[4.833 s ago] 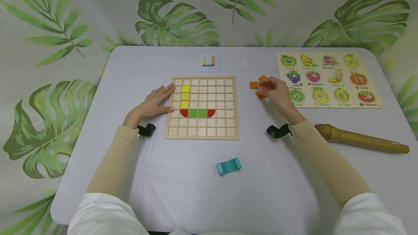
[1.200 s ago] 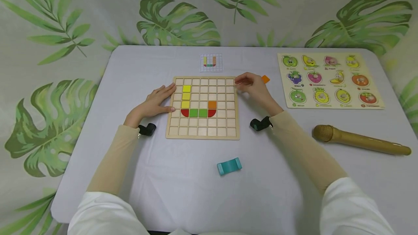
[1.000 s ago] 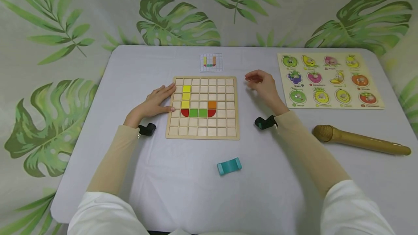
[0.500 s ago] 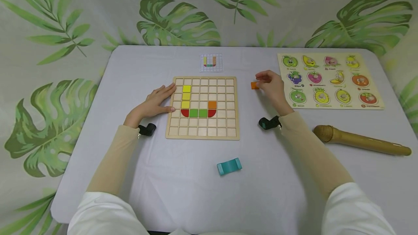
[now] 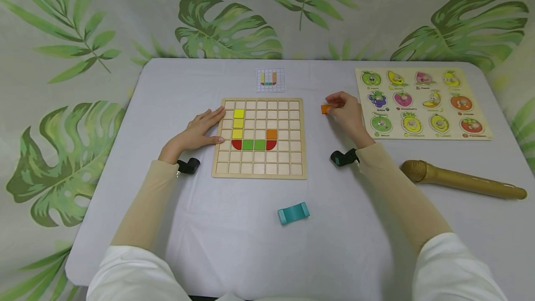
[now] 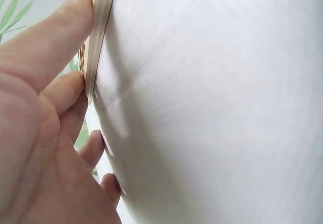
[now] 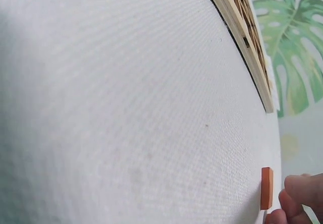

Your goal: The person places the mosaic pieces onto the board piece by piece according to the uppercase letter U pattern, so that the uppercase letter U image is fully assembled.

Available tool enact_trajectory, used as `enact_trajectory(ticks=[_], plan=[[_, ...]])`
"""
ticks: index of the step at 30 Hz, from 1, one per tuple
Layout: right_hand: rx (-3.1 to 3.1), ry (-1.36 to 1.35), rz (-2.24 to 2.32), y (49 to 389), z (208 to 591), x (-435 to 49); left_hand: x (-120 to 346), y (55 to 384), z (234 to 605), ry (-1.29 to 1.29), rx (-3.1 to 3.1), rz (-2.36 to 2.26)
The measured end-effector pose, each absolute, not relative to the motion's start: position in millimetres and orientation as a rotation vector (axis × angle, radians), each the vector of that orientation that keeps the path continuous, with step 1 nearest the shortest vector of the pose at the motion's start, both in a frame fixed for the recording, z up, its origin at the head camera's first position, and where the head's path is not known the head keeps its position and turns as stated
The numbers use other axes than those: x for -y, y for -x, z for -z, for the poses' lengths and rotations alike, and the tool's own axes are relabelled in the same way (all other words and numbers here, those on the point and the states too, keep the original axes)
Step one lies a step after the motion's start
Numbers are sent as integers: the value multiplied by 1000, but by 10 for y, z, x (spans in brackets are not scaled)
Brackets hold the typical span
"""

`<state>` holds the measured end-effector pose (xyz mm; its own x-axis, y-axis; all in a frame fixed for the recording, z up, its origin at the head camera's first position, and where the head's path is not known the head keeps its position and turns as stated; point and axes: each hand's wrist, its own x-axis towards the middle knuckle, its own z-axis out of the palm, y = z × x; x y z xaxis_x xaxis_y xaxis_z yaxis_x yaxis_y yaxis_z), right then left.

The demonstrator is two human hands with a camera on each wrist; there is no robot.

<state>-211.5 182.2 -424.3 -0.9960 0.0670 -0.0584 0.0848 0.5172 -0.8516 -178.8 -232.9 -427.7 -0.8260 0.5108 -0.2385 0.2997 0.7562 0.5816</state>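
A square wooden grid board [image 5: 259, 156] lies mid-table, holding yellow tiles [image 5: 238, 123] in a column, green tiles [image 5: 254, 145] in a row, red rounded tiles [image 5: 237, 145] at that row's ends, and an orange tile [image 5: 271, 134] above the right red one. My left hand [image 5: 195, 133] rests, fingers spread, at the board's left edge; the left wrist view has thumb and fingertips against its side. Right of the board, my right hand [image 5: 346, 111] has bent fingers beside another orange tile [image 5: 324, 109]. In the right wrist view this tile [image 7: 267, 188] stands before the fingertips, whose grip is partly hidden.
A card [image 5: 270, 80] printed with a coloured U pattern lies behind the board. A fruit puzzle board [image 5: 418, 112] is at the back right, with a gold microphone-shaped object [image 5: 464, 181] in front of it. A teal curved piece [image 5: 293, 213] lies near the front.
One orange tile now sits on the board, above the right red tile. My right hand moved right from the board's edge to the loose orange tile, then barely shifted. My left hand stayed.
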Motion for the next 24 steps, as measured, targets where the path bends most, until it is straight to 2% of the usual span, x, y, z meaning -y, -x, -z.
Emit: enact_trajectory(ticks=[16, 24], plan=[[-2888, -63, 1285, 2128, 4257, -1780, 2328, 1785, 4265, -616, -2573, -760], [-2828, -63, 1358, 2111, 4222, -1740, 2326, 1793, 4263, -602, -2564, -749]])
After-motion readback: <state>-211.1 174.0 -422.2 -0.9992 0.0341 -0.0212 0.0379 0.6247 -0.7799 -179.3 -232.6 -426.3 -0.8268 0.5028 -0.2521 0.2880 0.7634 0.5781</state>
